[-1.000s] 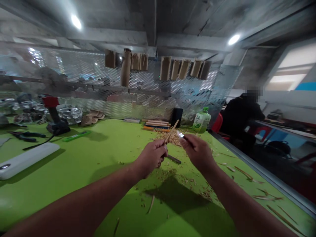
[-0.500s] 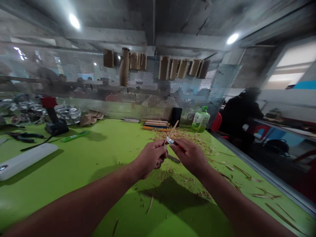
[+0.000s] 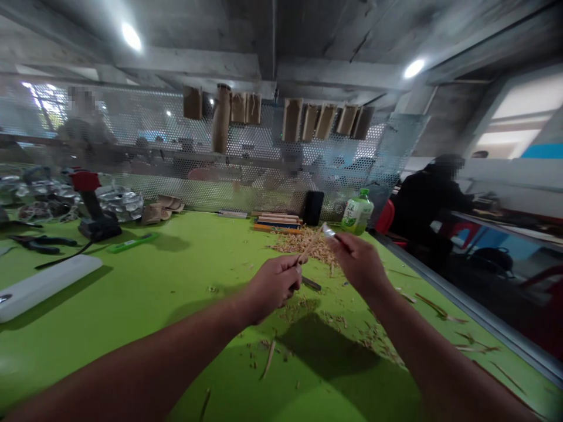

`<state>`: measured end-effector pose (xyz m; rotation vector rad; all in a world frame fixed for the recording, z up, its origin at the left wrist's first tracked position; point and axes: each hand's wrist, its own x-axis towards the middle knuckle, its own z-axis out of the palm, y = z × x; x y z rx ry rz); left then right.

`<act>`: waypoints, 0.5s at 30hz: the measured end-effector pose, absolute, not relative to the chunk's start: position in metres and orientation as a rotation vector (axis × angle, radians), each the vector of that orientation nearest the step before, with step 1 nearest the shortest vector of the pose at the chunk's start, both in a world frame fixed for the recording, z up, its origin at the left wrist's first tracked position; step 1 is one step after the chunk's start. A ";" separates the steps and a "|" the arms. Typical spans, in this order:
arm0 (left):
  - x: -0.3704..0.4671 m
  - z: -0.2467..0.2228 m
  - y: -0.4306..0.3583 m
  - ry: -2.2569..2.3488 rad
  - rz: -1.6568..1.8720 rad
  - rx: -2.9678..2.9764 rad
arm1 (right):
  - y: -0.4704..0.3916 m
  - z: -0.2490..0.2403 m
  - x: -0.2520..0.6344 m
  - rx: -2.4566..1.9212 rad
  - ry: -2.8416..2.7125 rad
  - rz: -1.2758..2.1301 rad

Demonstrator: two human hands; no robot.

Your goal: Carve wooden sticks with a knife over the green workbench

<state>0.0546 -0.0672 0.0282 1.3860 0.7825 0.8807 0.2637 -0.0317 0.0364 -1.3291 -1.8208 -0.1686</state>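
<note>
Left and right hands with a slender wooden strip (image 3: 309,247), viewed against a pile of shavings (image 3: 290,241), which serves as the landmark. The left hand (image 3: 278,282) lies on the wearer's side of the pile, its fingers curled snugly about the strip's near end. From this grip the strip's long axis slants upward and away to the right, so that the free length appears in front of the pile. The right hand (image 3: 359,259) lies to the right of the pile, curled around the handle of a small knife (image 3: 328,231); the handle is largely hidden within the grip. The blade projects toward the strip's far tip, just beyond the pile's right part as seen here. Whether edge and wood touch cannot be told, since the tip is blurred against the shavings. The left hand is thus the nearer, in contact with the strip, whereas the right is apart from it and nearest its far end. A dark flat bar (image 3: 311,283) rests on the counter (image 3: 185,275), on the wearer's side of the pile; a bottle (image 3: 357,213) stands beyond its right end.
</note>
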 end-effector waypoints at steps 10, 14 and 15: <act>0.047 0.027 -0.059 0.602 0.912 1.202 | -0.040 0.031 0.249 -1.188 -1.960 -0.028; 0.046 0.029 -0.059 0.582 0.909 1.168 | -0.047 0.022 0.234 -1.144 -2.129 0.016; 0.047 0.029 -0.060 0.588 0.913 1.163 | -0.047 0.021 0.233 -1.141 -2.147 0.019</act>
